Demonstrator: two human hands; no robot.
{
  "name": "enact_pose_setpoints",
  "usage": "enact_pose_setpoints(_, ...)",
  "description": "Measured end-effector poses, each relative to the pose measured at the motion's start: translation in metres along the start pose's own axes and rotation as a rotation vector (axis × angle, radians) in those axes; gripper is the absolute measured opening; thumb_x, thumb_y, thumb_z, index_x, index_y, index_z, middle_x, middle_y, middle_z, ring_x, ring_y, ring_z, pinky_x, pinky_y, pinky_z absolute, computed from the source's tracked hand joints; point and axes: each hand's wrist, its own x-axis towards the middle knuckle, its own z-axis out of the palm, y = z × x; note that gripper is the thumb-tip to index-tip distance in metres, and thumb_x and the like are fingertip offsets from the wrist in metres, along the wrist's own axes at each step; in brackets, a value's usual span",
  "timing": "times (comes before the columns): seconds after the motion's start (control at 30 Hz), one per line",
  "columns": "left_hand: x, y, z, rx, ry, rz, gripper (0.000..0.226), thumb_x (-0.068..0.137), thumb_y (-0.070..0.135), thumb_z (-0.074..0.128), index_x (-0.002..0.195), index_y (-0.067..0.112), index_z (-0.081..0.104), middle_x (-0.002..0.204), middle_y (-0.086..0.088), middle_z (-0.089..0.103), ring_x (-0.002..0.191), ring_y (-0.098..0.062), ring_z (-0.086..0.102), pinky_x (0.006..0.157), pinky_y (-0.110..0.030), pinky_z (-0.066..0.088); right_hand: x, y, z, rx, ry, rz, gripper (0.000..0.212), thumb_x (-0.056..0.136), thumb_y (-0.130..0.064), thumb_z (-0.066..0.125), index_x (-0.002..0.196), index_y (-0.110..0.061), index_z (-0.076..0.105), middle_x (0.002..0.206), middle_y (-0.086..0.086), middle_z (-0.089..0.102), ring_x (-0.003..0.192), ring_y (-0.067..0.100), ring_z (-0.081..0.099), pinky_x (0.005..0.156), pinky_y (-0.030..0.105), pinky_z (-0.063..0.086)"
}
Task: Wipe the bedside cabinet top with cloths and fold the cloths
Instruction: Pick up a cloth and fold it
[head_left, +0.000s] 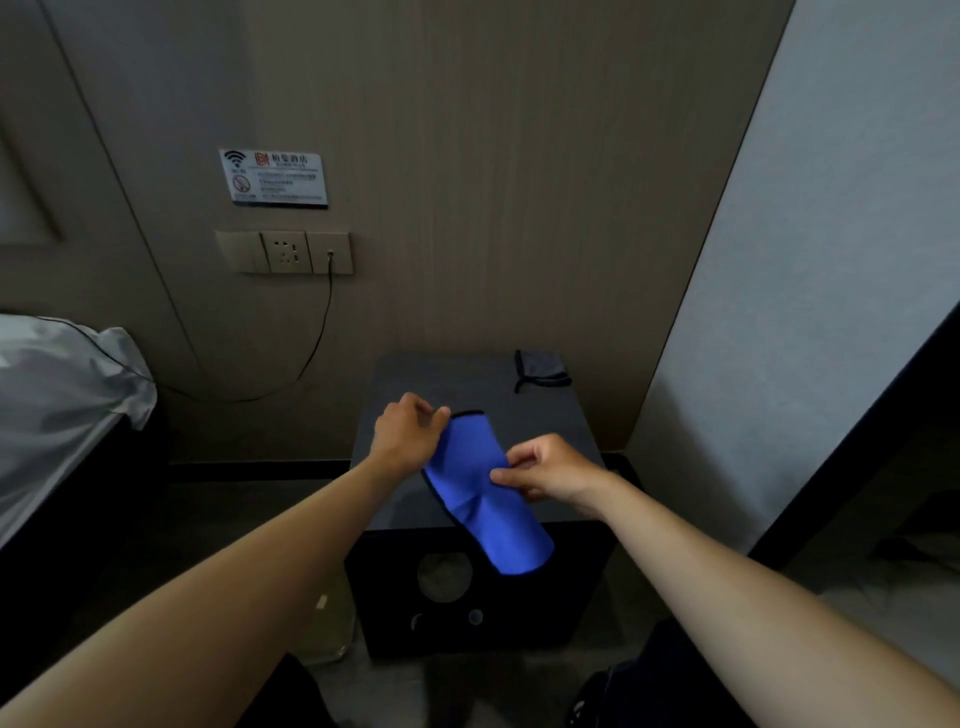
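Both bare arms reach in from the bottom corners toward the dark bedside cabinet (470, 382), which stands against the wood-grain wall panel (493, 182) at the centre of the view.

The left hand (408, 431) has its fingers curled shut on the top corner of the blue cloth (480, 491), pinching the dark-trimmed edge at about 11 o'clock of the cloth. The right hand (545, 473) pinches the cloth's right edge between thumb and fingertips, at about 2 o'clock of it. Held this way, the blue cloth runs as a folded, narrow strip from upper left to lower right — its lower end hangs past the cabinet's front edge, over the dark front panel with its round opening (445, 577). Whether the middle of the cloth touches the cabinet top cannot be told.

A second, grey cloth (543, 370) lies crumpled on the cabinet top at its far right corner, about 1 o'clock from the hands and well apart from them.

On the wall at 10 o'clock from the cabinet sit a socket panel (284, 252) and, above it, a wifi notice card (274, 178) — a thin black cable (317, 338) drops from the panel's right plate. A bed with pale linen (57, 384) fills the left edge at 9 o'clock.
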Motion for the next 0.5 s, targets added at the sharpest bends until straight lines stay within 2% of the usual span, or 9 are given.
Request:
enact_pose_setpoints(0.07, 0.001, -0.008, 0.006, 0.005, -0.117, -0.207, 0.057, 0.091, 0.054, 0.048, 0.110, 0.002, 0.060, 0.113, -0.019, 0.065, 0.108, -0.039, 0.059, 0.095, -0.043, 0.047, 0.000, 0.000, 0.000, 0.039, 0.067, -0.013, 0.016, 0.084, -0.017, 0.076, 0.095, -0.007, 0.070, 0.076, 0.002, 0.070, 0.066, 0.007, 0.066, 0.054, 0.019, 0.050)
enact_pose_setpoints(0.1, -0.001, -0.011, 0.009, -0.057, -0.210, -0.274, 0.064, 0.093, 0.056, 0.043, 0.111, -0.003, 0.060, 0.112, -0.023, 0.065, 0.104, -0.040, 0.061, 0.091, -0.042, 0.048, 0.000, -0.001, 0.000, 0.069, 0.093, -0.015, 0.016, 0.085, -0.016, 0.076, 0.096, -0.007, 0.071, 0.079, 0.004, 0.071, 0.069, 0.009, 0.066, 0.056, 0.020, 0.052)
enact_pose_setpoints(0.17, -0.021, -0.005, 0.011, -0.247, -0.412, -0.408, 0.059, 0.098, 0.056, 0.032, 0.103, 0.004, 0.059, 0.086, -0.015, 0.065, 0.075, -0.029, 0.064, 0.066, -0.032, 0.045, 0.002, -0.001, 0.000, 0.138, 0.119, -0.008, 0.017, 0.086, -0.017, 0.074, 0.099, -0.007, 0.071, 0.086, 0.008, 0.073, 0.073, 0.013, 0.068, 0.059, 0.023, 0.054)
enact_pose_setpoints(0.2, -0.031, -0.001, 0.011, -0.364, -0.528, -0.482, 0.056, 0.099, 0.059, 0.028, 0.096, 0.011, 0.057, 0.077, -0.008, 0.059, 0.066, -0.021, 0.059, 0.061, -0.028, 0.038, 0.003, -0.003, 0.001, 0.176, 0.127, 0.002, 0.017, 0.086, -0.017, 0.074, 0.099, -0.007, 0.071, 0.087, 0.008, 0.073, 0.072, 0.014, 0.068, 0.059, 0.023, 0.054)
enact_pose_setpoints(0.27, -0.041, 0.004, 0.016, -0.649, -0.692, -0.592, 0.054, 0.099, 0.059, 0.027, 0.096, 0.016, 0.059, 0.087, -0.006, 0.061, 0.078, -0.018, 0.060, 0.070, -0.031, 0.043, 0.004, -0.005, 0.001, 0.240, 0.143, 0.024, 0.017, 0.087, -0.020, 0.073, 0.099, -0.008, 0.070, 0.087, 0.008, 0.073, 0.071, 0.013, 0.068, 0.058, 0.023, 0.053)
enact_pose_setpoints(0.33, -0.042, 0.005, 0.022, -0.882, -0.680, -0.604, 0.053, 0.099, 0.056, 0.036, 0.106, 0.012, 0.064, 0.105, -0.007, 0.067, 0.098, -0.021, 0.063, 0.082, -0.035, 0.048, 0.005, -0.008, 0.002, 0.275, 0.151, 0.043, 0.017, 0.088, -0.023, 0.071, 0.100, -0.010, 0.070, 0.086, 0.005, 0.072, 0.070, 0.012, 0.067, 0.057, 0.021, 0.052)
enact_pose_setpoints(0.37, -0.040, 0.006, 0.023, -0.931, -0.624, -0.583, 0.050, 0.097, 0.053, 0.044, 0.111, 0.011, 0.065, 0.111, -0.008, 0.068, 0.102, -0.022, 0.063, 0.081, -0.035, 0.050, 0.005, -0.010, 0.002, 0.290, 0.159, 0.057, 0.018, 0.088, -0.024, 0.071, 0.100, -0.011, 0.070, 0.087, 0.004, 0.072, 0.071, 0.012, 0.067, 0.057, 0.021, 0.051)
enact_pose_setpoints(0.43, -0.034, 0.006, 0.025, -0.970, -0.472, -0.498, 0.052, 0.086, 0.049, 0.066, 0.120, 0.010, 0.063, 0.115, -0.012, 0.068, 0.100, -0.023, 0.065, 0.071, -0.033, 0.054, 0.005, -0.011, -0.001, 0.311, 0.188, 0.082, 0.020, 0.088, -0.026, 0.072, 0.102, -0.011, 0.071, 0.090, 0.004, 0.074, 0.076, 0.013, 0.068, 0.058, 0.022, 0.052)
enact_pose_setpoints(0.5, -0.033, 0.006, 0.023, -0.927, -0.354, -0.396, 0.053, 0.078, 0.038, 0.078, 0.123, 0.016, 0.059, 0.112, -0.012, 0.067, 0.092, -0.022, 0.065, 0.065, -0.032, 0.054, 0.005, -0.010, -0.005, 0.309, 0.206, 0.097, 0.018, 0.088, -0.024, 0.072, 0.101, -0.012, 0.071, 0.092, 0.004, 0.074, 0.077, 0.014, 0.069, 0.059, 0.023, 0.053)
